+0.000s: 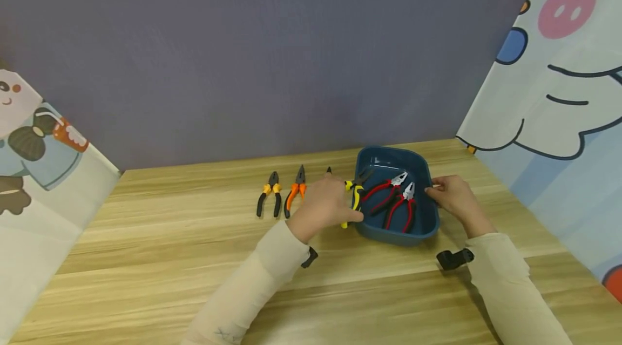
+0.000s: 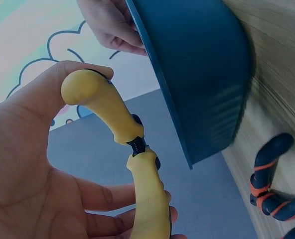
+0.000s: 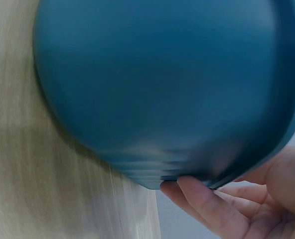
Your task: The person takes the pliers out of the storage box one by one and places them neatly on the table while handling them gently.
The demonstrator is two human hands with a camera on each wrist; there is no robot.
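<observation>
My left hand [image 1: 325, 202] holds a pair of pliers with yellow and black handles [image 1: 357, 198] at the left rim of a blue bin [image 1: 396, 238]. In the left wrist view the thumb and fingers lie around the yellow handles [image 2: 150, 191]. The jaws of these pliers point over the bin. Inside it lie two pairs of red-and-black-handled pliers [image 1: 402, 209]. My right hand [image 1: 454, 196] pinches the bin's right rim, with fingertips [image 3: 197, 191] against its outer wall in the right wrist view.
On the wooden table [image 1: 160, 258], left of the bin, lie pliers with yellow-and-black handles [image 1: 269, 194] and orange-and-black pliers [image 1: 295, 194]. A dark tip [image 1: 329, 170] shows behind my left hand; the rest is hidden. A grey panel [image 1: 243, 64] stands at the back.
</observation>
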